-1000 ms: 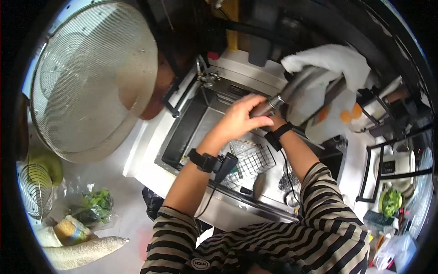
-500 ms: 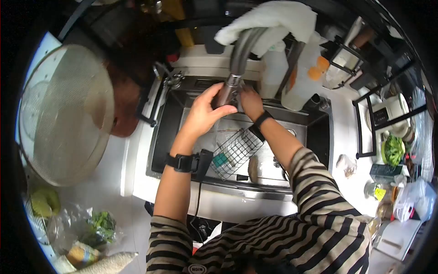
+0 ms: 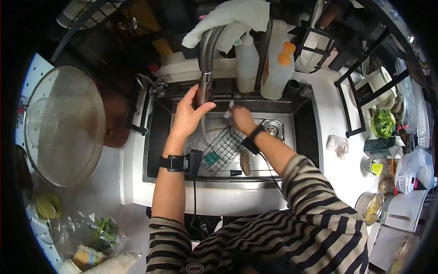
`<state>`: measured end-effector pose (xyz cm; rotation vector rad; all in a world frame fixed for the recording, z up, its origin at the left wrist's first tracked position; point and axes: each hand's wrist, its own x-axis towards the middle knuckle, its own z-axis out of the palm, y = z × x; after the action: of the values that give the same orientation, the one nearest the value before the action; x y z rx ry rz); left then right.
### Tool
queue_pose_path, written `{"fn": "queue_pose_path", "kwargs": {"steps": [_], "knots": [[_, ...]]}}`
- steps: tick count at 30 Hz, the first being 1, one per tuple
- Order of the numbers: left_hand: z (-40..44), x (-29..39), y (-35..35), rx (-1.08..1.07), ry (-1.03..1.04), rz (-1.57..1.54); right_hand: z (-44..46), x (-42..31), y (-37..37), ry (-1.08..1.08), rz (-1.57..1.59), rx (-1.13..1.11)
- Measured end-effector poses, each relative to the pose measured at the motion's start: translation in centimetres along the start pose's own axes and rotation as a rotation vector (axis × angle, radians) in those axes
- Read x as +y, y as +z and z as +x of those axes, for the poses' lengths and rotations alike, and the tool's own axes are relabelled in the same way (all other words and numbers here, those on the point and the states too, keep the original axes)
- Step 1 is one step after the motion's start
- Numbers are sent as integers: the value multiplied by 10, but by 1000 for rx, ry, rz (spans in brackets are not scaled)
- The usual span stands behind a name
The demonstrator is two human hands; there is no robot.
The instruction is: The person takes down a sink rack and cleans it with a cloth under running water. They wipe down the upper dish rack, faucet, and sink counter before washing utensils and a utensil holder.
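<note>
My left hand [image 3: 186,112] holds the faucet head [image 3: 203,91], its fingers behind it and thumb at the right side. The dark curved faucet neck rises above it with a white cloth [image 3: 232,20] draped over the top. My right hand [image 3: 242,118] is over the sink, closed on a small whitish thing [image 3: 229,109] that is too blurred to name. Beneath my hands, a black wire basket [image 3: 224,148] lies tilted in the sink [image 3: 273,172], with a teal item [image 3: 211,158] at it. A brown elongated object [image 3: 245,162] lies beside the basket.
Two bottles, one white [image 3: 247,64] and one orange-capped [image 3: 277,75], stand behind the sink. A round mesh strainer [image 3: 64,125] is at the left. On the right counter are a plastic bag [image 3: 337,146], a black rack [image 3: 353,109] and a metal pot [image 3: 370,208].
The view has shifted, showing more of the right counter. My right hand has come away from the faucet head, down and to the right, with the whitish thing. My left hand stays on the faucet head.
</note>
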<state>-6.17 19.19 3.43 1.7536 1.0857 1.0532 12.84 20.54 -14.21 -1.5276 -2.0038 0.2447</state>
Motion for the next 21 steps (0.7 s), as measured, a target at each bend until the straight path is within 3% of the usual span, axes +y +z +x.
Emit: {"fn": "queue_pose_path", "kwargs": {"steps": [2,5,8,12,17,21], "knots": [[1,-7,3,-9,18,-10,-29,3,-29,-1,112,-115],[12,-16,12,-42,48,-74,-65,10,-74,263,452,-300],[27,-13,14,-28,92,97,-83,0,-121,317,549,-283],[25,-6,18,-50,101,3,-98,-17,-153,353,540,-286],[6,12,28,-71,118,80,-117,-41,-163,490,690,-372],[-7,21,45,-74,56,45,-128,-54,-147,657,1026,-473]]}}
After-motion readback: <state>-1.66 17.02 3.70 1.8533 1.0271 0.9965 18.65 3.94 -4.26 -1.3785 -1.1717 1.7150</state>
